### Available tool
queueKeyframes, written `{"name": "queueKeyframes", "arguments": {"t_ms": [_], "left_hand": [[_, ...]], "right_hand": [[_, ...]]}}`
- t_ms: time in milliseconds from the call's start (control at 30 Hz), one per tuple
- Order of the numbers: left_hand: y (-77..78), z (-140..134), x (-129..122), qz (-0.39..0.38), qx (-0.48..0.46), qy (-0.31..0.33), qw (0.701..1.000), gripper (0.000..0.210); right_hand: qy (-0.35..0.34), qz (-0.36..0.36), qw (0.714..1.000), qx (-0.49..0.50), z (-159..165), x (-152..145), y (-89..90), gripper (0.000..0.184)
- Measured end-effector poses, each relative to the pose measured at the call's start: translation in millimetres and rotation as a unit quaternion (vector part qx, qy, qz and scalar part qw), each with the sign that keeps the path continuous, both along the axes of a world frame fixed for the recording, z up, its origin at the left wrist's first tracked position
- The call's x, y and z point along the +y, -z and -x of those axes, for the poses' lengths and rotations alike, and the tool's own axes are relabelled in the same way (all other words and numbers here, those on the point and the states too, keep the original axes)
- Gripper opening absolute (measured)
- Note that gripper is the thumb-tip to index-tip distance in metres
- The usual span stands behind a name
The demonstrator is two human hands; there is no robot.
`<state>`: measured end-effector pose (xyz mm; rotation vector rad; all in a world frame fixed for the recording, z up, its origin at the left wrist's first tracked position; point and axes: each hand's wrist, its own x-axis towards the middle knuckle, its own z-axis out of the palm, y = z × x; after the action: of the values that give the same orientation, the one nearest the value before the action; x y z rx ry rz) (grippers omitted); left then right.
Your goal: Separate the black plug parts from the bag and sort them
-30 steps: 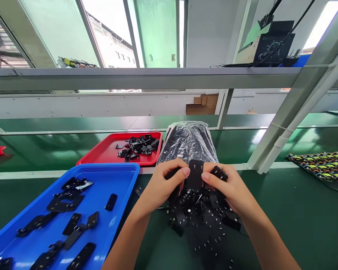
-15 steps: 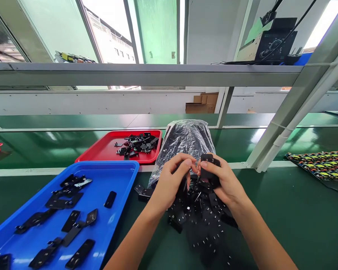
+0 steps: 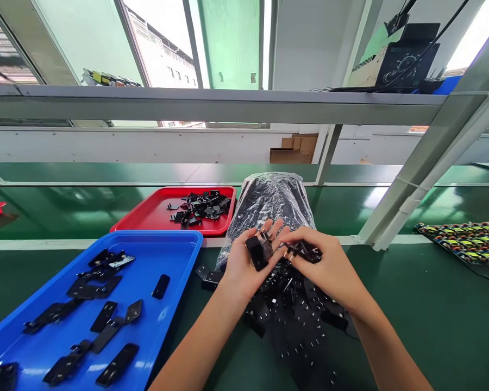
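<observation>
The left hand is turned up with its fingers spread apart, and a small black block sits in it. The right hand pinches some thin black bits, thumb and fingers together on them. The two hands touch or nearly touch; I cannot tell which. Just under them is a messy heap of black parts with lots of tiny pale dots. Behind the hands stands a shiny see-through bag. To the left is a blue tray with flat black pieces lying in it. Behind that is a red tray with a pile of small black parts. Everything is on a green table. Far right lies a mat of bright yellow, red and black bits.
</observation>
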<state>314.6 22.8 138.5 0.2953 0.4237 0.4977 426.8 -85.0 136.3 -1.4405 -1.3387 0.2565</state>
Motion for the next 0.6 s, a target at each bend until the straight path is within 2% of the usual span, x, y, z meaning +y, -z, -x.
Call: {"name": "queueKeyframes", "arguments": {"t_ms": [167,233,333,467,600], "left_hand": [[19.6,-8,3,-0.025,0.007,-0.004,1.000,0.044],[21.5,-10,2,-0.032,0.009,0.001,0.999,0.046],[14.0,-10,1,-0.033,0.019,0.004,0.999,0.045],[0.7,-8,1,0.002,0.025,-0.015,1.000,0.042],[1.6,-9,5,0.014,0.018,-0.026,0.999,0.036]], "right_hand": [[-0.015,0.041,0.988,-0.147,11,-4,2.4,0.052],[-0.016,0.062,0.980,-0.187,12,-4,3.2,0.055],[0.004,0.075,0.977,-0.199,8,-4,2.4,0.042],[0.008,0.072,0.981,-0.181,-2,-3,0.6,0.030],[0.017,0.046,0.983,-0.178,-7,-1,1.4,0.021]]}}
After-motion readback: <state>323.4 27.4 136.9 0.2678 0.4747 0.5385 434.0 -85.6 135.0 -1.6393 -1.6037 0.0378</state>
